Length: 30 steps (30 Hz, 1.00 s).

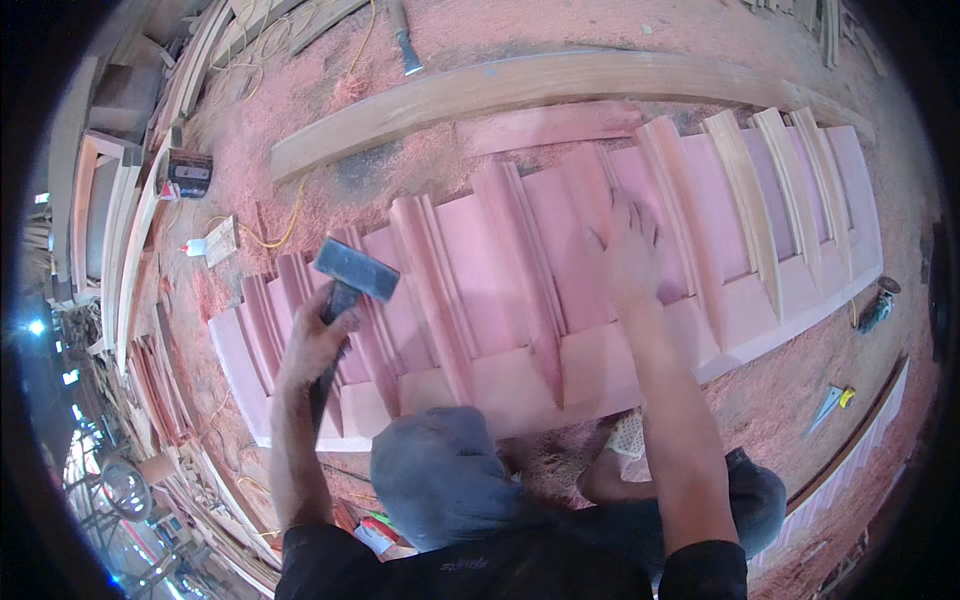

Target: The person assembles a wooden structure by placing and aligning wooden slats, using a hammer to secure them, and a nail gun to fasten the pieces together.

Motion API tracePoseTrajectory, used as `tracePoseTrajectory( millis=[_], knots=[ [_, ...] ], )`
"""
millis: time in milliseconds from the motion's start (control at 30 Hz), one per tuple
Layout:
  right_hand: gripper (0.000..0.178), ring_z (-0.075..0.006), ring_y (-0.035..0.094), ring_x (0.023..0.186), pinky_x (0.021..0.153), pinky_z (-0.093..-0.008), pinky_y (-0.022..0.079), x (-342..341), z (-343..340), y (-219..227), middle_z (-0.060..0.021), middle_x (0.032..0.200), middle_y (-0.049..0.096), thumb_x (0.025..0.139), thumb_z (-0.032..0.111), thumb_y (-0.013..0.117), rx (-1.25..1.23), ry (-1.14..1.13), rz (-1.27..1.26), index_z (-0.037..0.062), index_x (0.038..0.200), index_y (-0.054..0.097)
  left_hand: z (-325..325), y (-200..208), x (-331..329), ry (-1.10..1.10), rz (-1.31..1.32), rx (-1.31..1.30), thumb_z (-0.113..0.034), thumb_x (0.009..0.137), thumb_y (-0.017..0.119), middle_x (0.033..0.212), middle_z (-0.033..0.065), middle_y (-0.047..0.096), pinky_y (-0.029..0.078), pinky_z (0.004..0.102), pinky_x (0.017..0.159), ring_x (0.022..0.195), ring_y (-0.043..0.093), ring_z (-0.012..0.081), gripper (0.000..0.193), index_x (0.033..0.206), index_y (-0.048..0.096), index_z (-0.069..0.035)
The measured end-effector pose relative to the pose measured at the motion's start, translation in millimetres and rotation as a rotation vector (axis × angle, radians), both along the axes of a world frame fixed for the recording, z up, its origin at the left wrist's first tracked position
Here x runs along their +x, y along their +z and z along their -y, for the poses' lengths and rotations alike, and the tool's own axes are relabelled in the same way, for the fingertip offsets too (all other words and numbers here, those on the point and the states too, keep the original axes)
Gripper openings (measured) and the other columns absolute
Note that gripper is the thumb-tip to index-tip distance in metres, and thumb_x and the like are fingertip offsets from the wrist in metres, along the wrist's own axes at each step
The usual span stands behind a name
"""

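A broad pinkish wooden panel (600,375) lies in front of me, with several raised moulded ribs (432,290) running across it. Those at the right end are paler. My left hand (318,340) is closed round a hammer (357,268), gripping the handle just below its heavy blocky head. The hammer is held over the left part of the panel, its handle slanting down toward me. Right of the middle, my right hand (630,245) rests on the panel with fingers spread, beside a reddish rib (680,225). It appears to hold nothing.
Beyond the panel lie a long timber beam (480,95) and a long-handled tool with a flat blade (408,55). Left stand a dark tin (188,173), a white bottle (195,247) and stacked boards. A yellow-handled saw (828,408) lies right, among shavings. My bent knee (440,480) is close to the panel.
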State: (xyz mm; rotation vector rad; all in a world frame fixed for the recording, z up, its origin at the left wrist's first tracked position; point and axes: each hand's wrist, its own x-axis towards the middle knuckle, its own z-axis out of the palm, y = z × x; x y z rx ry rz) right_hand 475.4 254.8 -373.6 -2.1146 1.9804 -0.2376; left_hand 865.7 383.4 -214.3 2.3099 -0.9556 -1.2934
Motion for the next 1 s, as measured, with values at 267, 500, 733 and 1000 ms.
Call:
tracePoseTrajectory(
  millis=[267, 500, 733, 1000],
  knots=[
    [0.092, -0.0366, 0.036, 0.154, 0.126, -0.0633, 0.024, 1, 6, 11, -0.0165, 0.155, 0.053, 0.092, 0.045, 0.075, 0.133, -0.022, 0.048, 0.0098, 0.165, 0.031, 254, 18, 55, -0.312, 0.148, -0.258, -0.02, 0.098, 0.074, 0.082, 0.0017, 0.065, 0.049, 0.0247, 0.053, 0.061, 0.06, 0.0081, 0.033, 0.126, 0.065, -0.005],
    [0.088, -0.0363, 0.036, 0.154, 0.126, -0.0639, 0.024, 3, 8, 15, -0.015, 0.152, 0.058, 0.092, 0.043, 0.076, 0.16, -0.033, 0.034, 0.0099, 0.163, 0.036, 338, -48, -11, -0.402, 0.017, -0.097, -0.023, 0.089, 0.077, 0.08, 0.0013, 0.065, 0.051, 0.027, 0.053, 0.057, 0.059, 0.0096, 0.041, 0.123, 0.067, -0.002],
    [0.089, -0.0364, 0.037, 0.153, 0.125, -0.0644, 0.024, 4, 9, 19, -0.0154, 0.15, 0.059, 0.09, 0.039, 0.078, 0.162, -0.057, 0.08, 0.0094, 0.163, 0.037, 336, -57, -52, -0.864, -0.059, 0.342, -0.022, 0.08, 0.077, 0.074, 0.0013, 0.061, 0.049, 0.0286, 0.049, 0.056, 0.059, 0.011, 0.05, 0.125, 0.067, -0.004],
    [0.088, -0.0354, 0.038, 0.152, 0.125, -0.0636, 0.025, 1, 3, 4, -0.0157, 0.153, 0.056, 0.092, 0.043, 0.075, 0.031, 0.009, 0.043, 0.0111, 0.164, 0.036, 313, -51, -47, -0.949, -0.129, 0.351, -0.018, 0.084, 0.071, 0.071, 0.0014, 0.061, 0.048, 0.0286, 0.05, 0.056, 0.059, 0.0106, 0.066, 0.147, 0.059, -0.005]
  ],
)
